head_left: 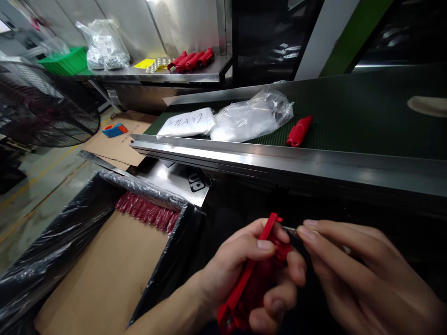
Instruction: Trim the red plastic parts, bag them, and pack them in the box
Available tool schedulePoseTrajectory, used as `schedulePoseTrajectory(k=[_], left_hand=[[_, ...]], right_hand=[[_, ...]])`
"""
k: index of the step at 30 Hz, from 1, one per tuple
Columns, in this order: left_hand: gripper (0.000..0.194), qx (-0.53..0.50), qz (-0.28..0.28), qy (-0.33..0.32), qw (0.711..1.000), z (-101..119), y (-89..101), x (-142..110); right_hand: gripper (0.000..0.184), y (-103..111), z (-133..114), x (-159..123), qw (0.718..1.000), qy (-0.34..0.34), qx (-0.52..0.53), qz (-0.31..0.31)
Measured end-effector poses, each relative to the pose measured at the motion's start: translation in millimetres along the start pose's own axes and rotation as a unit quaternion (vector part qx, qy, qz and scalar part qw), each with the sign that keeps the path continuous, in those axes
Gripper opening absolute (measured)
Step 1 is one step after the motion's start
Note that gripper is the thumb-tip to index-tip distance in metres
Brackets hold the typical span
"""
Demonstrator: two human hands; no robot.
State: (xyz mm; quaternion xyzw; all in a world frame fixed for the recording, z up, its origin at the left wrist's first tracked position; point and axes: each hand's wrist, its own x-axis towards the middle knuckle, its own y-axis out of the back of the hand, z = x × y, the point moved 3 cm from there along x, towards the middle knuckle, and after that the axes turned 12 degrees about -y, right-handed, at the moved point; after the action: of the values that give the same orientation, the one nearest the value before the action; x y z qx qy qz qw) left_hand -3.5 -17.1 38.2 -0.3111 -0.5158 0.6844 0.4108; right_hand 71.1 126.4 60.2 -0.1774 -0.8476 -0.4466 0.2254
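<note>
My left hand (237, 253) is closed around a red plastic shell-like part (245, 284), which is tilted with its upper end away from me. The fingers cover much of its inner side. My right hand (356, 265) pinches a thin, pale metal-looking piece (290, 230) between thumb and fingers. Its tip reaches toward the upper end of the red part, by my left fingertips; whether it touches is unclear. Beyond the hands, a similar red plastic piece (299, 131) lies on the green conveyor belt (356, 116).
A metal rail (279, 160) edges the belt, which carries white plastic bags (251, 116). At lower left, a black-lined box (101, 251) holds a row of wrapped red parts (146, 211). More red parts (192, 60) sit on the metal shelf (139, 77). A fan (49, 102) stands left.
</note>
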Motion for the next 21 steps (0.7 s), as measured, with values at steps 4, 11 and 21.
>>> schedulePoseTrajectory(k=[4,11,21], left_hand=[[0.018,0.001,0.017,-0.013,1.0,-3,-3.0,-2],[0.02,0.015,0.055,-0.054,0.997,-10,-4.3,-2],[0.026,-0.005,0.059,-0.045,0.997,-12,0.6,-4]], right_hand=[[0.06,-2,7,1,0.999,0.033,-0.029,-0.019],[0.059,0,12,-1,0.997,0.054,-0.042,-0.033],[0.057,1,8,-4,0.997,0.034,-0.063,-0.007]])
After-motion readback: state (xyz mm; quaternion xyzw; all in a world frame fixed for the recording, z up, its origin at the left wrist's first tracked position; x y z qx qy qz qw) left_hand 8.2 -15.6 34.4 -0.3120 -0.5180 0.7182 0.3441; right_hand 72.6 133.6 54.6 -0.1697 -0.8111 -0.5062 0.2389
